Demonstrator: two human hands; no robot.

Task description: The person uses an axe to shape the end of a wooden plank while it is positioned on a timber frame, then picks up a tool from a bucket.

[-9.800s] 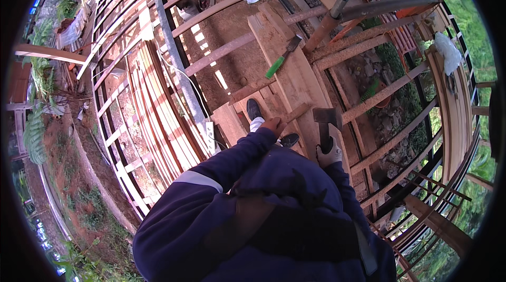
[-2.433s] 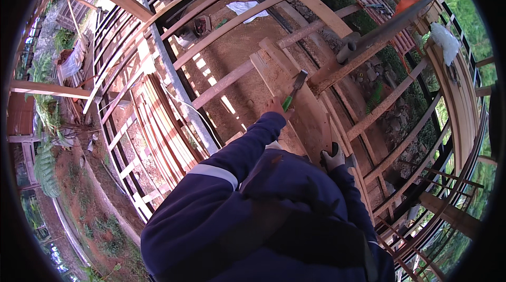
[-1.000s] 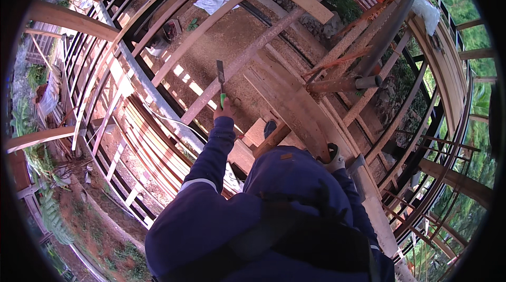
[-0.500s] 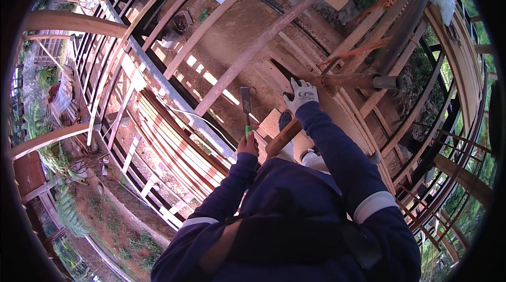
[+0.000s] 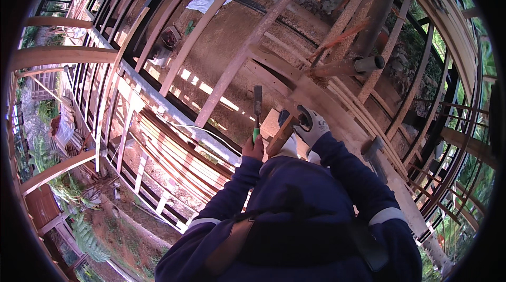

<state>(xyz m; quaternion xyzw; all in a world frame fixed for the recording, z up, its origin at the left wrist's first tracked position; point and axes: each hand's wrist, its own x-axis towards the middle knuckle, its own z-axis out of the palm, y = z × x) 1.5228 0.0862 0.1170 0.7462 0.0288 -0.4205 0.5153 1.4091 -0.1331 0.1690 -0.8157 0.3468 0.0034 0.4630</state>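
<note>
My bare left hand (image 5: 254, 148) is closed round the green handle of a chisel (image 5: 257, 104), whose flat dark blade points away from me. Just right of it, a short brown wooden block (image 5: 280, 137) slants in front of my body. My right hand (image 5: 313, 126), in a white glove with dark fingertips, has its fingers bent at the far end of that block and appears to grip it. Part of the block's end is hidden by the glove. Beneath my hands, a shoe (image 5: 283, 117) partly shows.
A wide timber beam (image 5: 348, 137) runs past my right arm, with a hammer-like tool (image 5: 373, 150) lying on it. Beyond it stands a metal pipe (image 5: 369, 64). Stacked boards (image 5: 176, 147) lie to the left, and open floor joists (image 5: 232, 71) stretch ahead.
My right hand has drawn back toward me, from the beam to the wooden block. The chisel has shifted slightly right and stays in my left hand. The view has turned a little.
</note>
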